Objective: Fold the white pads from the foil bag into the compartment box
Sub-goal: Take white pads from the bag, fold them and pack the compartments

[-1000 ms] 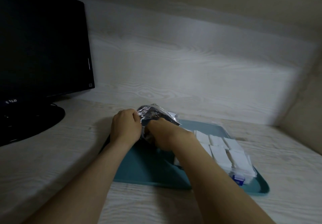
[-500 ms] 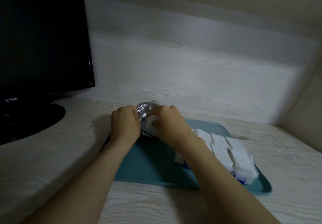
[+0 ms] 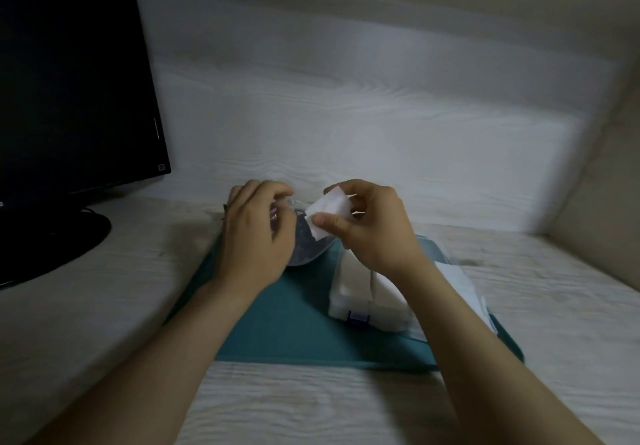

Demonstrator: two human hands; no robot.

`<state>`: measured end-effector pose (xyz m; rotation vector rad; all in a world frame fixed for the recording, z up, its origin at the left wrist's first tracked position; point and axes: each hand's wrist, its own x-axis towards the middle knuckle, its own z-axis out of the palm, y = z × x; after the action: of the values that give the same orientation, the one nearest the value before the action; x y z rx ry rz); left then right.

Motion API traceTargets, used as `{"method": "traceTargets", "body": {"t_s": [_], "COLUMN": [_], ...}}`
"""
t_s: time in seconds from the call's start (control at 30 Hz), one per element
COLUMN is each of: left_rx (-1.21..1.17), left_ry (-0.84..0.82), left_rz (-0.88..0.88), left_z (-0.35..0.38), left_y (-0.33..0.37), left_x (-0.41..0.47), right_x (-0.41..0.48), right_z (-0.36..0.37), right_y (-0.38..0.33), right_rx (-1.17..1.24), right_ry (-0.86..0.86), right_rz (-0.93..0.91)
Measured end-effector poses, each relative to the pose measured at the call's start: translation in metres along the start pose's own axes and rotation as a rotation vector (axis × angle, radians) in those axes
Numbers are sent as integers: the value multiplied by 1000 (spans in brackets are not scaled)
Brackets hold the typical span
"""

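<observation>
White pad [image 3: 329,214] sits pinched in the right hand [image 3: 374,233]: the thumb presses its near edge from below and the curled fingers [image 3: 351,188] close over its far edge, so the sheet is held up in the air, tilted, just above and to the right of the foil bag [image 3: 308,245]. One corner of the pad reaches the bag's mouth; whether it touches the foil I cannot tell.

The left hand [image 3: 256,236] has its fingers [image 3: 273,192] curled over the top of the foil bag, gripping it from the left, and the palm hides most of the bag. The bag's rounded, dark lower part shows between the two hands and rests on the far part of a teal tray [image 3: 277,323].

Under the right wrist lies the compartment box [image 3: 356,292], clear plastic with a blue latch [image 3: 358,318] on its near side, packed with white pads and partly covered by the forearm. It stands on the right half of the tray.

The tray lies on a pale wood-grain surface [image 3: 104,288]. A dark monitor [image 3: 69,98] on its round foot stands at the far left, well apart from the tray.
</observation>
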<state>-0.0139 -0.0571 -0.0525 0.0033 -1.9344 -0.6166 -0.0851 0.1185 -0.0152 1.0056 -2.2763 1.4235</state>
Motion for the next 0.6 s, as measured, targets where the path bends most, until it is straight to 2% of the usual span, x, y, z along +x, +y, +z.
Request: {"method": "traceTargets", "body": {"t_s": [0.13,0.27,0.47,0.6], "left_rx": [-247,-481,-768,-882], "left_ry": [-206,-354,-356,-386], "left_rz": [2,-231,-590,-706], "left_z": [0,4,9,12], "left_y": [23,28,37,35], "left_x": [-5,-7,-8,-8], "right_x": [-10,-17,-17,-16], "right_z": [-6,-12,-17,-20], "right_y": [3,10,16,16], "right_rx": [-31,-56,-147,-245], "right_ry": [4,-15,64,168], "right_rz": [-55,-121,-14,-21]}}
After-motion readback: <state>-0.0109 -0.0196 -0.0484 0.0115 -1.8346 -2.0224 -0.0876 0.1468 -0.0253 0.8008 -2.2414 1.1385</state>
